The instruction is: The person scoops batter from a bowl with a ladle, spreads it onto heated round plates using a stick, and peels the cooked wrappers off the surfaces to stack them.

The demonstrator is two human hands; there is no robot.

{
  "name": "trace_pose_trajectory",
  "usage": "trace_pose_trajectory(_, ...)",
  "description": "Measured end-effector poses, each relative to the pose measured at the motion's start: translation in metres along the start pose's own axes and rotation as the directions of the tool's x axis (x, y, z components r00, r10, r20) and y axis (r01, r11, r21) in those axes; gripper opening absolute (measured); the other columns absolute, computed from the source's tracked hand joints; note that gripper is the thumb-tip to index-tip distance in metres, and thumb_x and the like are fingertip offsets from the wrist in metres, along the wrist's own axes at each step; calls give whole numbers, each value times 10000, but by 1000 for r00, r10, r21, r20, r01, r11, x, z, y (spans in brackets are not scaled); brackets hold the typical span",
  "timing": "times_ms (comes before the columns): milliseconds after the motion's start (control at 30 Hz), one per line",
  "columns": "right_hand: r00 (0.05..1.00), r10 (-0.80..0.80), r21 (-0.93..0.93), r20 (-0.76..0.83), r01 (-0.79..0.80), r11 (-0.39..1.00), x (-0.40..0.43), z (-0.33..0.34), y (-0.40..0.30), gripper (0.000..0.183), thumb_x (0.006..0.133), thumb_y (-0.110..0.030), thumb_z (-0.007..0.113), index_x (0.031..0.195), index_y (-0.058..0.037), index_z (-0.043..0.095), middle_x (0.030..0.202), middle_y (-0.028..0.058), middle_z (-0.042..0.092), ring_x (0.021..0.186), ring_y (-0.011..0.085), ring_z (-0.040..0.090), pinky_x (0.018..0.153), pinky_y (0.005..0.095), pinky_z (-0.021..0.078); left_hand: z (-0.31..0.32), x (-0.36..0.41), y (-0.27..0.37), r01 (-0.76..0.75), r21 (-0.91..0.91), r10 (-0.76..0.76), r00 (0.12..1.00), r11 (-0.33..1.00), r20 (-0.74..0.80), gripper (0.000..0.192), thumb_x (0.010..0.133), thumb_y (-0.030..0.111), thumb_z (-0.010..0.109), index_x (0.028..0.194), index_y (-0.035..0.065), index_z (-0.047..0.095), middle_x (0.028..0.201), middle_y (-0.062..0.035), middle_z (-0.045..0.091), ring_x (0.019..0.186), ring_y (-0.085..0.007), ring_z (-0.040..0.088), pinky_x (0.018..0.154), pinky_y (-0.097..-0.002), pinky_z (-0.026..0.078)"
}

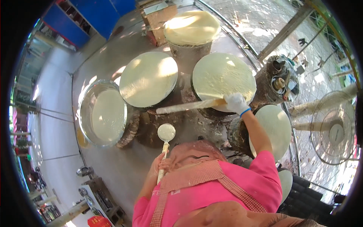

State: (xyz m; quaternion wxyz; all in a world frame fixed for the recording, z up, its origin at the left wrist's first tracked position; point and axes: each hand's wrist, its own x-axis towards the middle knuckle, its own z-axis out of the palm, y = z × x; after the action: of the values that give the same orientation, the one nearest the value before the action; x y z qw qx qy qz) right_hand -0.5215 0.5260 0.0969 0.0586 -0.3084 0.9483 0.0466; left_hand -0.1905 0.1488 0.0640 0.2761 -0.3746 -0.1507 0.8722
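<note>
My left hand [161,165] is closed around the handle of a ladle [166,132], whose round bowl looks coated or filled with white. In a white glove, my right hand [237,103] grips a long, flat stick [188,106] that reaches leftward over the front edge of a round pale surface [224,78]. That surface looks wet and slightly wrinkled near the hand. Left of it lies another round pale surface [149,79], smoother. A wide metal basin [80,113] at the left holds milky liquid [109,115].
A pale, bulging round cover [192,28] tops a drum at the back. Another pale disc [270,133] sits by my right arm. A cluttered drum [273,82] stands at the right, near a standing fan [336,132]. A cardboard box [161,18] is behind.
</note>
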Motion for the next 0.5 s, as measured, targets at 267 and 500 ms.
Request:
trace_pose_trajectory(267,981,17,52,-196,-7,999,61,-87,58,145,770,-156,564,832,-49,639,819,172,669,775,363,662,708,452,521,-5,18,-10,35,3,-35,999,999,-41,288,1011,271,465,1245,137,567,600,9,326,447,-69,323,350,-215,297)
trace_pose_trajectory(500,962,188,48,-198,-182,982,80,-148,121,198,830,-199,572,945,-53,639,911,210,657,903,375,642,806,471,499,3,17,-14,49,8,-48,996,999,-75,283,1008,270,462,1238,143,567,603,5,331,459,-69,307,355,-214,272)
